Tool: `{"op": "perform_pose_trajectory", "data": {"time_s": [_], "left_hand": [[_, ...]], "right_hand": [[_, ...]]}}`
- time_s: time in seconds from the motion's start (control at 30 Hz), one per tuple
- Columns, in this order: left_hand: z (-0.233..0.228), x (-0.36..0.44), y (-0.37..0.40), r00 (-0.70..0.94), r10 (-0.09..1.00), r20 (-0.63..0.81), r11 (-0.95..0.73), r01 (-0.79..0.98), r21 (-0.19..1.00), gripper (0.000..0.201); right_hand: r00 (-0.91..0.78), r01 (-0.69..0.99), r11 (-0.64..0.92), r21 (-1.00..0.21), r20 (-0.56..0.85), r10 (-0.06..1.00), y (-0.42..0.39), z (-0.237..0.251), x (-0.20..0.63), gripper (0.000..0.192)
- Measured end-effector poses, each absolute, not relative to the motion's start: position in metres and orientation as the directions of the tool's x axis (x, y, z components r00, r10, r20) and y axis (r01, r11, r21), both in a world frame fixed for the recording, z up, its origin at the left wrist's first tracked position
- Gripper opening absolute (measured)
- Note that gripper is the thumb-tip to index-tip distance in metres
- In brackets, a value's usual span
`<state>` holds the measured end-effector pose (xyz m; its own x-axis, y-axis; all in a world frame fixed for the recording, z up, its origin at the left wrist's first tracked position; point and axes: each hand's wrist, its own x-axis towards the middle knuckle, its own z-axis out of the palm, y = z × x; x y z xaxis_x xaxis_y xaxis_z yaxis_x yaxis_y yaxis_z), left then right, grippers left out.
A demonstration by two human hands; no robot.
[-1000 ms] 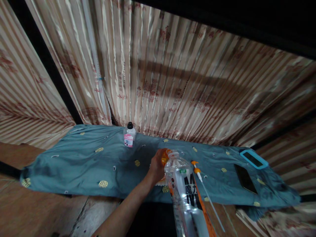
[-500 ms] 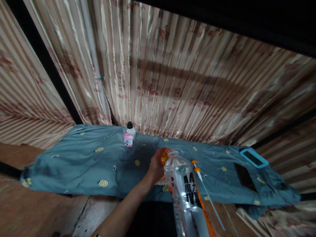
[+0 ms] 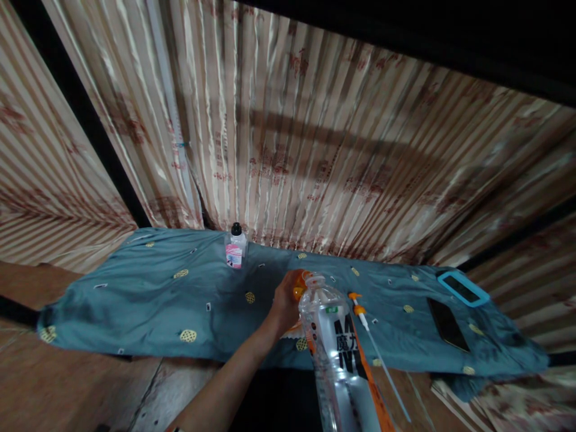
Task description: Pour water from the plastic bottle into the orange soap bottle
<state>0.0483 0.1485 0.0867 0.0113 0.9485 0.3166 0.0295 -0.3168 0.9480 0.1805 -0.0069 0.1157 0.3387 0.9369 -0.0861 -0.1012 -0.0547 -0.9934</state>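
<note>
My left hand (image 3: 285,298) is closed around an orange bottle (image 3: 299,292), whose body is mostly hidden behind my fingers and the bottle in front. A large clear plastic bottle (image 3: 346,354) with a silver, black and orange label leans with its open mouth against or very near the top of the orange one. Whether liquid passes between them I cannot tell. The large bottle's lower end runs out of the bottom of the view, and my right hand does not show. Just right of it lies a pump head (image 3: 359,309) with orange parts and a long pale tube.
A bottle with black cap and pink label (image 3: 234,251) stands at the back of the cloth-covered table (image 3: 148,300). At the right lie a dark phone (image 3: 447,324) and a blue-framed device (image 3: 463,288). A striped curtain (image 3: 288,150) hangs behind.
Almost nothing differs. The large bottle, my left hand and the orange bottle keep nearly the same place, with only a very slight shift.
</note>
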Motion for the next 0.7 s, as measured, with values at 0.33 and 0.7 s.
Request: {"op": "perform_pose_trajectory", "data": {"time_s": [0.33,0.7], "left_hand": [[0.087,0.049,0.149,0.001,0.952,0.305,-0.305,0.002,0.952,0.037],[0.091,0.046,0.146,0.024,0.945,0.326,-0.327,0.053,0.943,0.033]], "right_hand": [[0.316,-0.063,-0.193,-0.979,-0.203,0.927,0.064,0.079,0.182,0.047],[0.309,-0.066,-0.172,-0.983,-0.184,0.933,0.045,0.104,0.179,0.024]]}}
